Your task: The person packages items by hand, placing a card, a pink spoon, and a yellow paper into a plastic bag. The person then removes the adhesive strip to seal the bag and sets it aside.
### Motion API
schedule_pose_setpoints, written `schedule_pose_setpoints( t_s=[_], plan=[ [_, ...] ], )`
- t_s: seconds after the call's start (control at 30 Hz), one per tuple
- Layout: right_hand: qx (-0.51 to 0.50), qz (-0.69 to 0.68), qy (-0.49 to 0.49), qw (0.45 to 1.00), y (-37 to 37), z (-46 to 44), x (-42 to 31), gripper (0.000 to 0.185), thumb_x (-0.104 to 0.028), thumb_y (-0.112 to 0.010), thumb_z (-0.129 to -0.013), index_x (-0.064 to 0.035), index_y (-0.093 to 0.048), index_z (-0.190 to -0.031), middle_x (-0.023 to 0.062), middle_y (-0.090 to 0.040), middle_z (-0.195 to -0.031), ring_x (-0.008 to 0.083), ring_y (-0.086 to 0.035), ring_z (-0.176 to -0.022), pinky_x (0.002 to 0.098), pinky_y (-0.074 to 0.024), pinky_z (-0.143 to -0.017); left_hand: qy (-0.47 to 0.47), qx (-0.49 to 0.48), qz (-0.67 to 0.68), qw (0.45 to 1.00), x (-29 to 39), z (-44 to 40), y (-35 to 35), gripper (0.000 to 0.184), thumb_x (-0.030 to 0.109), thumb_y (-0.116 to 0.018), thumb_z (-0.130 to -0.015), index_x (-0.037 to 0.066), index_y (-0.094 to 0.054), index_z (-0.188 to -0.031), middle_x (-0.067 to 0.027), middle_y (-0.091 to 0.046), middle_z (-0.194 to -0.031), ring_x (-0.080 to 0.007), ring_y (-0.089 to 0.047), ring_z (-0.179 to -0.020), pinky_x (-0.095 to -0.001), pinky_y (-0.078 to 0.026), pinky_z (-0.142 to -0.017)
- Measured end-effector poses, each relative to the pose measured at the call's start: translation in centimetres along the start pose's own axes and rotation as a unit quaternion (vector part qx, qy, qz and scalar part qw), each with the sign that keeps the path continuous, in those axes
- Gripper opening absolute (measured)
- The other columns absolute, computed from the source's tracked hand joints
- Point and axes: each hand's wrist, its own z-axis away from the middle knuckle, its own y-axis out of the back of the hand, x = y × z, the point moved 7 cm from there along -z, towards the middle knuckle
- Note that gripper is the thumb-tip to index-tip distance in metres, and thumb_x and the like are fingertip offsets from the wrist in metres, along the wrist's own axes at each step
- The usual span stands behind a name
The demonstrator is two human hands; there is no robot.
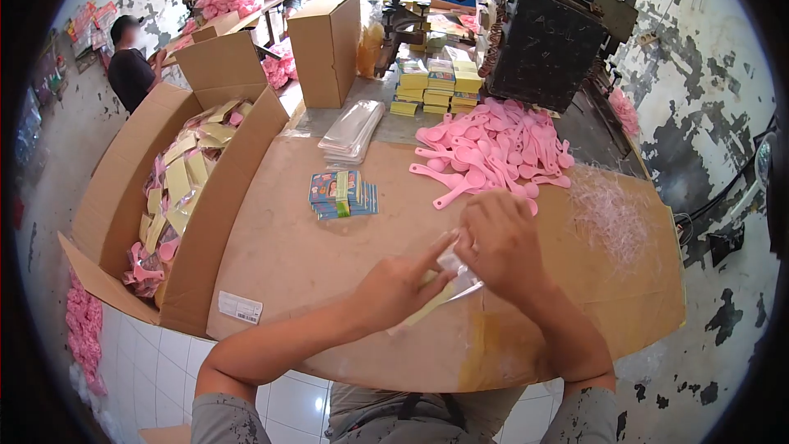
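In front of me, above the cardboard-covered table [329, 263], both hands pinch a small clear plastic bag [470, 283]. My left hand [403, 284] grips its left side, with a pale yellowish strip showing beneath the fingers. My right hand [503, 242] is closed on the bag's upper end, its fingertips bent down and partly hidden. Just beyond the right hand lies a heap of pink plastic scoops [493, 148]. A stack of printed cards [339, 194] sits farther left, and behind it rests a pile of flat clear bags [353, 130].
At left stands an open carton [218, 230] holding packed bags. An upright cardboard box [325, 49], card stacks [440, 82] and a dark machine [546, 41] occupy the back. Clear plastic strips [612, 214] lie at right. Other people sit or stand farther off.
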Motion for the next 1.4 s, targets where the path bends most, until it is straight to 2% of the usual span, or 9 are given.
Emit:
schedule_pose_setpoints(
  t_s=[0.1,0.2,0.3,0.37,0.43,0.5,0.9,1.13,1.4],
  plan=[
    [-0.052,-0.149,-0.182,0.971,1.1,0.6,7.2,0.007,-0.005,-0.063,-0.086,-0.0046,-0.058,-0.090,0.0058,-0.059,-0.086,0.0198,-0.060,-0.081,0.0355,-0.0465,-0.076,0.152,-0.033,0.103,0.982,-1.8,-0.5,0.7,0.058,0.015,-0.074,-0.097,-0.002,-0.050,-0.147,-0.0078,-0.079,-0.089,-0.0078,-0.071,-0.074,-0.0252,-0.055,-0.064],
    [-0.191,-0.485,-0.364,0.772,6.1,3.6,12.6,0.010,-0.011,-0.063,-0.095,-0.0025,-0.058,-0.097,0.0020,-0.058,-0.080,0.0111,-0.060,-0.078,0.0279,-0.0461,-0.065,0.169,-0.007,0.284,0.944,-3.7,-0.5,-0.1,0.050,0.013,-0.070,-0.101,-0.001,-0.053,-0.146,-0.0081,-0.079,-0.096,-0.0049,-0.069,-0.084,-0.0224,-0.055,-0.067],
    [-0.047,-0.689,-0.335,0.641,10.7,9.4,21.6,0.016,-0.003,-0.059,-0.092,-0.0025,-0.060,-0.108,0.0065,-0.062,-0.093,0.0142,-0.064,-0.089,0.0288,-0.0509,-0.076,0.142,0.016,0.305,0.942,-3.9,-0.6,-0.1,0.046,0.013,-0.068,-0.102,-0.001,-0.055,-0.144,-0.0111,-0.078,-0.101,-0.0071,-0.070,-0.087,-0.0221,-0.055,-0.069],
    [0.041,-0.632,-0.355,0.688,12.4,14.8,28.3,0.026,0.003,-0.057,-0.090,-0.0024,-0.062,-0.115,0.0094,-0.065,-0.101,0.0163,-0.066,-0.096,0.0294,-0.0541,-0.084,0.184,0.001,0.330,0.926,-3.3,-0.4,0.1,0.043,0.014,-0.068,-0.102,-0.001,-0.057,-0.142,-0.0108,-0.078,-0.103,-0.0080,-0.071,-0.089,-0.0223,-0.056,-0.070],
    [-0.043,-0.221,-0.385,0.895,12.3,19.3,30.4,0.039,0.005,-0.058,-0.087,-0.0034,-0.060,-0.125,0.0138,-0.059,-0.124,0.0263,-0.056,-0.118,0.0396,-0.0401,-0.103,0.204,0.005,0.338,0.919,-3.3,-0.7,0.1,0.039,0.014,-0.068,-0.102,-0.001,-0.061,-0.137,-0.0101,-0.078,-0.103,-0.0069,-0.070,-0.087,-0.0221,-0.054,-0.069],
    [-0.118,0.228,-0.337,0.906,12.2,21.7,30.8,0.052,0.008,-0.059,-0.084,-0.0044,-0.058,-0.135,0.0183,-0.052,-0.146,0.0363,-0.047,-0.139,0.0499,-0.0261,-0.122,0.211,0.027,0.332,0.919,-4.0,-0.4,-0.2,0.032,0.014,-0.069,-0.102,0.000,-0.066,-0.131,-0.0088,-0.078,-0.101,-0.0038,-0.067,-0.081,-0.0216,-0.052,-0.064],
    [-0.185,-0.390,-0.197,0.880,-0.1,4.8,3.1,0.036,-0.012,-0.075,-0.092,-0.0056,-0.064,-0.125,0.0045,-0.067,-0.110,0.0118,-0.062,-0.094,0.0311,-0.0516,-0.083,0.189,0.011,0.408,0.893,-4.6,-0.8,-0.7,0.030,0.024,-0.064,-0.106,-0.001,-0.068,-0.122,-0.0119,-0.074,-0.119,-0.0134,-0.069,-0.106,-0.0292,-0.056,-0.092],
    [-0.163,-0.613,-0.301,0.712,-6.0,5.2,3.1,0.029,-0.007,-0.072,-0.097,0.0004,-0.066,-0.123,0.0033,-0.069,-0.106,0.0073,-0.065,-0.093,0.0231,-0.0518,-0.080,0.192,0.007,0.412,0.891,-4.6,-0.7,0.2,0.029,0.022,-0.063,-0.106,-0.001,-0.067,-0.124,-0.0084,-0.073,-0.115,-0.0142,-0.068,-0.109,-0.0315,-0.056,-0.095],
    [-0.133,-0.608,-0.329,0.710,-5.7,6.5,5.0,0.023,-0.005,-0.070,-0.098,0.0009,-0.067,-0.120,0.0023,-0.070,-0.105,0.0071,-0.066,-0.094,0.0232,-0.0528,-0.080,0.206,0.006,0.366,0.908,-5.5,-0.7,-0.3,0.027,0.014,-0.067,-0.103,-0.001,-0.067,-0.125,-0.0066,-0.074,-0.111,-0.0118,-0.072,-0.099,-0.0286,-0.061,-0.084]
  ],
)
